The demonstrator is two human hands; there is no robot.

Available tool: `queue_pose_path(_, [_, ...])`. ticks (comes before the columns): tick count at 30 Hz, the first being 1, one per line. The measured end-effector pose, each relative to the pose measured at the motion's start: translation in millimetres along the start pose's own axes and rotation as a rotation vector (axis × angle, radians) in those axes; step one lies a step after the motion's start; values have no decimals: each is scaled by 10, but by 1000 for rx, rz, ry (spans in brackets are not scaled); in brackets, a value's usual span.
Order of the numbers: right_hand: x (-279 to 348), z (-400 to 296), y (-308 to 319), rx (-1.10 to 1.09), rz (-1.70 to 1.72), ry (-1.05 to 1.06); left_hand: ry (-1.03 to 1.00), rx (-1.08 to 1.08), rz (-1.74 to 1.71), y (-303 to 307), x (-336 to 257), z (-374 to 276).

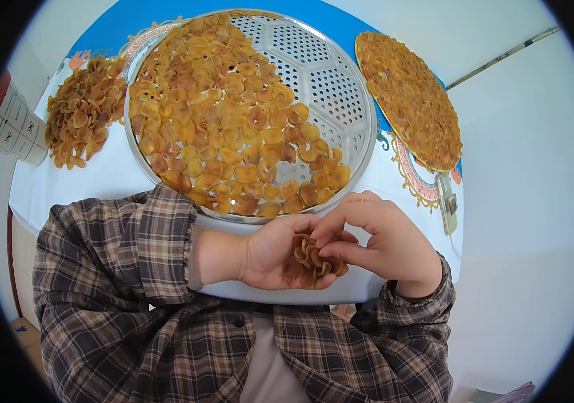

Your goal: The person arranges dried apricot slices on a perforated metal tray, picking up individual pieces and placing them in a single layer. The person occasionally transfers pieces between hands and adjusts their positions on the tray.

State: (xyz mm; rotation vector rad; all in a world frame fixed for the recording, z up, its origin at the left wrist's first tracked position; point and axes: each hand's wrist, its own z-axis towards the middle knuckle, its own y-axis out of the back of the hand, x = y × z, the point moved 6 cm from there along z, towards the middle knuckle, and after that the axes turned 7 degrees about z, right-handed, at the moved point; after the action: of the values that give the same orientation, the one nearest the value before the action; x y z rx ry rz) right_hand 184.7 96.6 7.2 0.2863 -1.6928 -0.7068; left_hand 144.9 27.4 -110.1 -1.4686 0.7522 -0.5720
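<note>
A small heap of thin, brown dried fruit slices rests in the cupped palm of my left hand, just below the front rim of a round perforated metal tray. From the right, my right hand reaches over the palm, its thumb and forefinger pinching at the slices there. Exactly which slice lies between the fingertips is hard to see. Amber slices lie side by side across the left and front of the tray. Bare metal with round holes shows at its upper right and in a small patch near the front.
Left of the tray is a loose pile of slices, beside a patterned paper cup. A second round tray covered with slices stands at the right. Near it lies a phone in a clear case. The table has a blue and white cover.
</note>
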Motion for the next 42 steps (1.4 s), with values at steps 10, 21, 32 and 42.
queue_pose_path(10, [-19, 12, 0, -14, -65, -59, 0, 3, 1, -19, -2, -2])
queue_pose_path(21, [-60, 45, 1, 1, 108, -119, -7, 11, -13, -4, 2, 3])
queue_pose_path(32, [-470, 557, 355, -573, -23, -205, 32, -31, 57, 12, 7, 0])
queue_pose_path(42, [-786, 767, 227, -539, 104, -243, 50, -72, 73, 29, 28, -14])
